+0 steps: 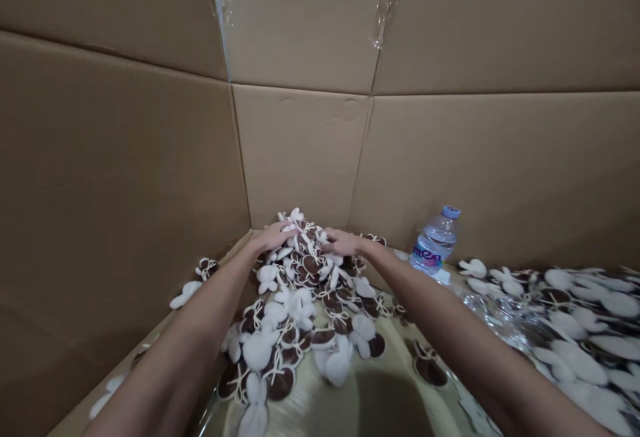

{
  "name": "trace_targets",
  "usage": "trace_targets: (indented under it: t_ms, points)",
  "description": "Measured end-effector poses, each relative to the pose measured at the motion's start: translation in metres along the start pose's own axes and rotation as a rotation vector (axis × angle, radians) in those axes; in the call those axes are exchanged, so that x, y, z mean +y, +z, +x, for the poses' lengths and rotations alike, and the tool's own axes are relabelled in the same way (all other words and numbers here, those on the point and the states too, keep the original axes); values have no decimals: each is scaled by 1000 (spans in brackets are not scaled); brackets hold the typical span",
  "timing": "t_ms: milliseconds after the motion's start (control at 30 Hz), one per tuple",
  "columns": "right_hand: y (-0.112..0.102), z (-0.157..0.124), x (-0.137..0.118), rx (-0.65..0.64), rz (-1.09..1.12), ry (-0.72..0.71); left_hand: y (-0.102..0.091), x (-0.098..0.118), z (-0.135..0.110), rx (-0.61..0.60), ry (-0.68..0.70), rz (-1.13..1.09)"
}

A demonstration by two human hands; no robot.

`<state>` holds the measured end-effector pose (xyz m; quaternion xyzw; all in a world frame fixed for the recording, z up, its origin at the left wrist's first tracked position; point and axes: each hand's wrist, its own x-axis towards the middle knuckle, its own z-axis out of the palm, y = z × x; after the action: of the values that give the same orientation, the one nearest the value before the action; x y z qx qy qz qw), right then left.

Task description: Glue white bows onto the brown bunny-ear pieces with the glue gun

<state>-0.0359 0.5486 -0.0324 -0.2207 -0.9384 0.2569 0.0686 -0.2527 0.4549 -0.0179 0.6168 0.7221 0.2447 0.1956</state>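
A heaped pile of small rabbit-head-shaped plush pieces (pixel 295 307) lies before me, some showing fuzzy white sides, others brown round faces with cream string bows. At the top left of the heap, my left hand (pixel 276 236) rests with its fingers stretched over the pieces. Opposite it, my right hand (pixel 344 243) touches the upper right side, fingers apart and partly hidden among the pieces. Both hands cup the top of the heap between them, and neither shows a single piece clearly gripped.
Tall cardboard walls (pixel 300 150) enclose the far side and both flanks. A water bottle (pixel 434 243) leans slightly at the right wall. More plush pieces (pixel 580 330) spread on the right, beside crumpled clear plastic (pixel 500 317). A few lie along the left wall.
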Motion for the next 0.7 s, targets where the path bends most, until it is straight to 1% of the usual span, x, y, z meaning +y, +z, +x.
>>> trace_targets:
  t_ms: [167,300,367,500,600,700]
  points:
    - [-7,-33,-34,-95,20,-26,-9,29,-38,-236,178,-123]
    - [-16,-67,-59,-160,37,-2,-15,53,-72,-352,231,-210]
    - [-20,-87,-70,-189,50,12,-16,63,-86,-374,230,-251]
    - [-30,-131,-89,-198,67,35,-15,82,-107,-358,230,-290]
    - [-39,-169,-106,-156,55,70,-10,100,-125,-343,265,-233]
    - [-43,-214,-127,-66,-1,131,5,119,-149,-332,331,-164]
